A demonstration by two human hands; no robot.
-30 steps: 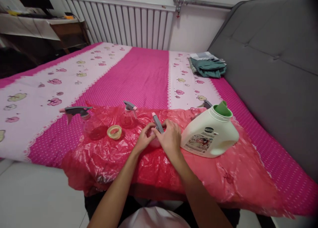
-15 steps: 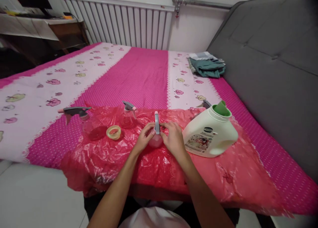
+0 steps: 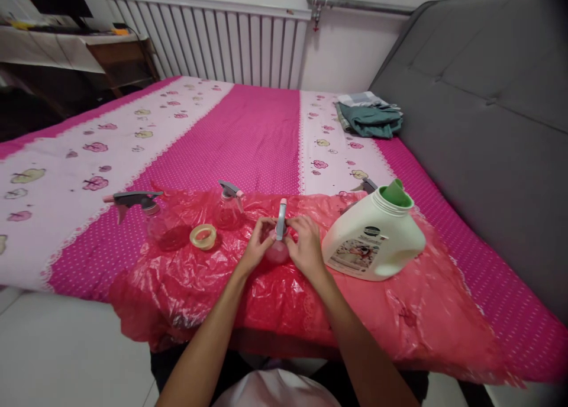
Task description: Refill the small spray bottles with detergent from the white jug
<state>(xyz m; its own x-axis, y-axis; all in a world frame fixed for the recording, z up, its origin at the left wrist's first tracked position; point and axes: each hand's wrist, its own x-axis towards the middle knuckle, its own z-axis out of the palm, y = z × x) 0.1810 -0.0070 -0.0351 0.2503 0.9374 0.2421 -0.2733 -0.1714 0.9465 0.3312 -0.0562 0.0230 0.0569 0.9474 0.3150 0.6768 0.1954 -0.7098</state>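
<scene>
In the middle of the red plastic sheet (image 3: 195, 294) a small clear spray bottle (image 3: 277, 253) stands upright, its grey trigger head (image 3: 281, 220) tipped in pink. My left hand (image 3: 258, 244) grips the neck from the left, fingers bent round the collar. From the right, my right hand (image 3: 308, 244) closes on the same collar with thumb and fingers. Just right of it a large pale-green jug (image 3: 377, 235) with a green cup or spout (image 3: 394, 194) in its mouth leans slightly. A yellowish funnel-like ring (image 3: 203, 236) lies left of my hands.
Two more spray bottles stand to the left, one farther back (image 3: 228, 212) and one at the sheet's edge (image 3: 164, 226). Another grey spray head (image 3: 366, 186) shows behind the jug. Folded clothes (image 3: 370, 116) lie by the grey headboard (image 3: 479, 99).
The trigger head has turned slightly between my hands, its pink tip shifting a little right. My right fingers have moved slightly on the collar. The other things have stayed put.
</scene>
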